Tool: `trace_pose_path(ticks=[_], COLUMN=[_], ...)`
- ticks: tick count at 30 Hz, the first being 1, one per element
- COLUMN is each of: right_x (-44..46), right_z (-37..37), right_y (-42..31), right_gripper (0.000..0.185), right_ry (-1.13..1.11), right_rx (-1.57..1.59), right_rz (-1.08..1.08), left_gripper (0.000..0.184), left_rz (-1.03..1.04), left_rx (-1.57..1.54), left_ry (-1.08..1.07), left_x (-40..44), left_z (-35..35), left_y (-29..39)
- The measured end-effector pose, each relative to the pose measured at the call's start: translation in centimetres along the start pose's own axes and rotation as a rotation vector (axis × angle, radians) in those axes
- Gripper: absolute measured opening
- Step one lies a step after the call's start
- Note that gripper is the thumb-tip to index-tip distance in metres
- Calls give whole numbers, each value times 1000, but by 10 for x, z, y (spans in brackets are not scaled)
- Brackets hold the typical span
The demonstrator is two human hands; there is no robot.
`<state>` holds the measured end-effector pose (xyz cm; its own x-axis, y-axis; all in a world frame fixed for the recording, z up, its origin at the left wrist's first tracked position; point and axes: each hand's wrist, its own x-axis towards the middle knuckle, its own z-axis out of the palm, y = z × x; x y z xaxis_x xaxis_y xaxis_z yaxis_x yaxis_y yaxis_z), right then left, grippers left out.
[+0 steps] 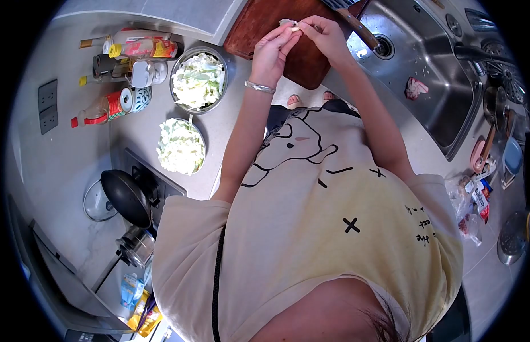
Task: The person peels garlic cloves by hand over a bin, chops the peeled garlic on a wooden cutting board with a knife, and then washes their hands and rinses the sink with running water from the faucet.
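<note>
Above the brown cutting board (306, 64), my two hands meet at the fingertips. My left hand (271, 52), with a bracelet at the wrist, pinches a small pale piece (295, 28) that looks like a garlic clove. The fingers of my right hand (326, 41) are closed on the same piece from the other side. Fingers partly cover it. A knife (361, 29) with a wooden handle lies just right of my right hand, between the board and the sink.
Two bowls of chopped cabbage, a far bowl (199, 80) and a near bowl (181, 146), stand on the left counter beside several bottles (140, 48). A black wok (126, 198) is further back left. The steel sink (427, 74) at right holds a reddish-white scrap (415, 88).
</note>
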<state>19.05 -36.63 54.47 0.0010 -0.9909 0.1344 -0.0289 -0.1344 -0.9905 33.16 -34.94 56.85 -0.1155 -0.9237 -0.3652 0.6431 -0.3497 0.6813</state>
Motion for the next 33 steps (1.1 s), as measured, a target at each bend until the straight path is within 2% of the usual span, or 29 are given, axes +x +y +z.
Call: trace_pose_path(ticks=[1, 3, 7, 10, 15, 21, 24, 25, 27, 30, 33], right_x=[-2, -8, -10, -11, -12, -9, -12, -13, -12, -15, -21], right_z=[0, 1, 3, 2, 4, -1, -12, -10, -2, -2, 3], right_y=[-4, -16, -20, -22, -21, -1, -11, -7, 1, -6, -18], right_gripper=[16, 15, 13, 11, 9, 15, 18, 17, 14, 10, 7], right_ry=[27, 82, 96, 97, 128, -45, -202, -151, -50, 129, 126], right_rx=[-91, -273, -406, -423, -489, -26, 331, 224, 9, -504, -510], right_rz=[-32, -97, -216, -241, -293, -17, 363, 281, 115, -325, -351], left_gripper=[21, 19, 15, 14, 17, 22, 22, 22, 22, 22, 21], left_rz=[1, 130, 297, 319, 218, -55, -120, -139, -6, 101, 71], left_rx=[-12, 67, 222, 248, 171, -31, -127, -162, -1, 170, 144], left_ry=[12, 41, 70, 48, 53, 18, 2, -6, 6, 40, 33], left_x=[0, -1, -5, -4, -5, 2, 7, 7, 2, -4, -2], left_z=[0, 3, 10, 8, 5, -8, -13, -14, -8, 4, 3], left_y=[-1, -4, -1, -1, -4, -2, -5, -5, -10, -7, -4])
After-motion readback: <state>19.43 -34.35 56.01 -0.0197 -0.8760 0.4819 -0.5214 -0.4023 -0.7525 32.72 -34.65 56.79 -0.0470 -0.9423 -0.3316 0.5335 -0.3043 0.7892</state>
